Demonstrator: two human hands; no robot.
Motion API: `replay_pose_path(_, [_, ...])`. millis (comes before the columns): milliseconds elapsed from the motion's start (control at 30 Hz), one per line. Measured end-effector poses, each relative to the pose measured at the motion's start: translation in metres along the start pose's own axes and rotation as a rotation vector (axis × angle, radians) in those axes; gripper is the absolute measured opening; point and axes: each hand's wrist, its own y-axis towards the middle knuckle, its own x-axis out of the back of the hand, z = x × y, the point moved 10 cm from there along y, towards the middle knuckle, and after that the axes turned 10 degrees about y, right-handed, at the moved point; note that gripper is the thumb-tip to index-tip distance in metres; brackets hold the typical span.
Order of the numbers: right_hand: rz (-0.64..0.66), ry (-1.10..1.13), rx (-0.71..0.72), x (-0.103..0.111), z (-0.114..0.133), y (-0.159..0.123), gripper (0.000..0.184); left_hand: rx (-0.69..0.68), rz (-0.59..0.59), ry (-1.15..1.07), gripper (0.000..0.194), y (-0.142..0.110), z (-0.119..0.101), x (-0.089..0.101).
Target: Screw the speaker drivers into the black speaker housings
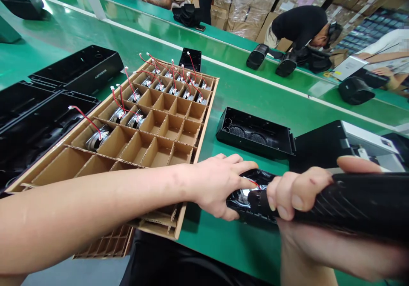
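Note:
My right hand [297, 192] is wrapped round a black electric screwdriver [367, 203], its nose pointing down into a black speaker housing [263, 176]. In that housing a silver speaker driver [243, 197] with a red wire is partly visible; the screwdriver's tip and the screw spot are hidden. My left hand [220, 186] lies with fingers spread across the housing's left end, fingertips touching it beside the driver. Left of my hands, a cardboard divider tray [207, 111] holds several silver drivers with red wires, and many of its nearer compartments are bare.
Another open black housing [255, 135] lies beyond my hands on the green table [204, 252]. Larger black casings [76, 71] stand at the left. A black and white box [332, 145] is at the right. Across the line, people work by black speakers [286, 64].

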Motion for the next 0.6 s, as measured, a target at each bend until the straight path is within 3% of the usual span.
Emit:
replay_pose_path(200, [0.101, 0.010, -0.036, -0.028, -0.007, -0.003, 0.028, -0.014, 0.016, 0.029, 0.075, -0.001, -0.004, 0.002])
replay_pose_path(300, [0.194, 0.004, -0.062, -0.037, -0.011, -0.005, 0.029, -0.015, 0.019, 0.038, 0.075, -0.001, -0.005, 0.002])
replay_pose_path(600, [0.111, -0.034, -0.032, -0.026, -0.017, -0.007, 0.023, -0.018, 0.012, 0.050, 0.072, -0.001, -0.007, 0.002])
